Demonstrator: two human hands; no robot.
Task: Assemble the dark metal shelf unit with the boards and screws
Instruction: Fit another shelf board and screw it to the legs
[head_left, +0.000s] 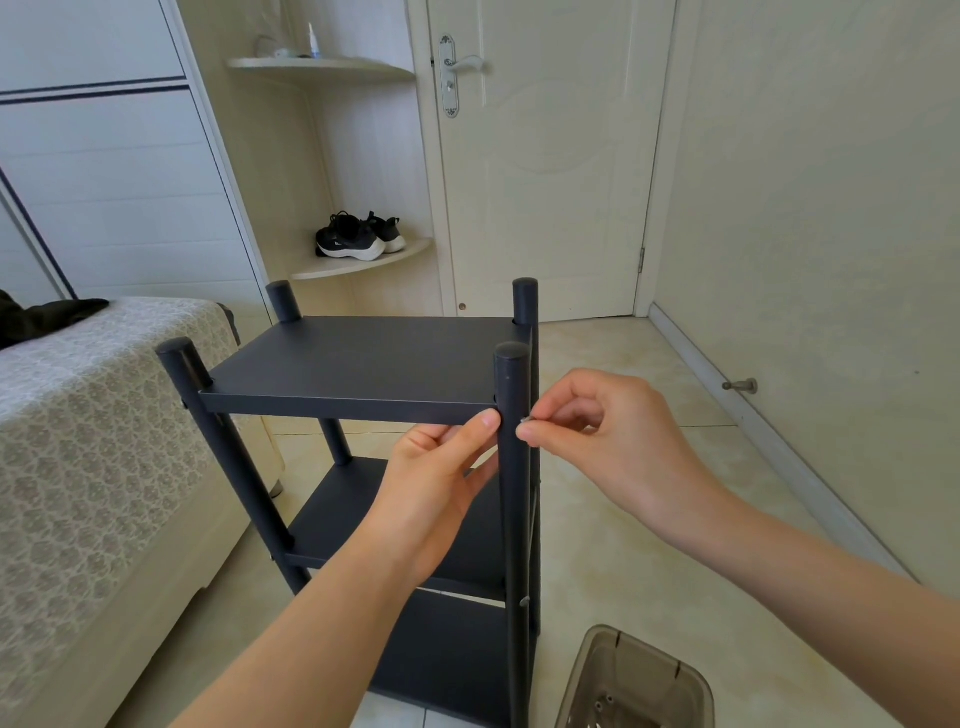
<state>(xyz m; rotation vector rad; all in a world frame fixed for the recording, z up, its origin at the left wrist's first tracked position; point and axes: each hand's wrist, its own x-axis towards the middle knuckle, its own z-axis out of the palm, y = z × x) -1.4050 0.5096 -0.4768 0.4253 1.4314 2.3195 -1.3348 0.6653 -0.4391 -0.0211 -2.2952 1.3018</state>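
Dark metal shelf unit (447, 660) stands upright on the tiled floor (639, 525). The left hand (436, 488) grips the top board (363, 358) at its front right corner. The right hand (597, 431) pinches a small screw (525, 420) against the front right post (511, 519).

Your left hand (436, 488) and right hand (602, 431) are bare, and so are both forearms (291, 639) down to the frame's edge. Your fingernails (490, 419) are short and plain.
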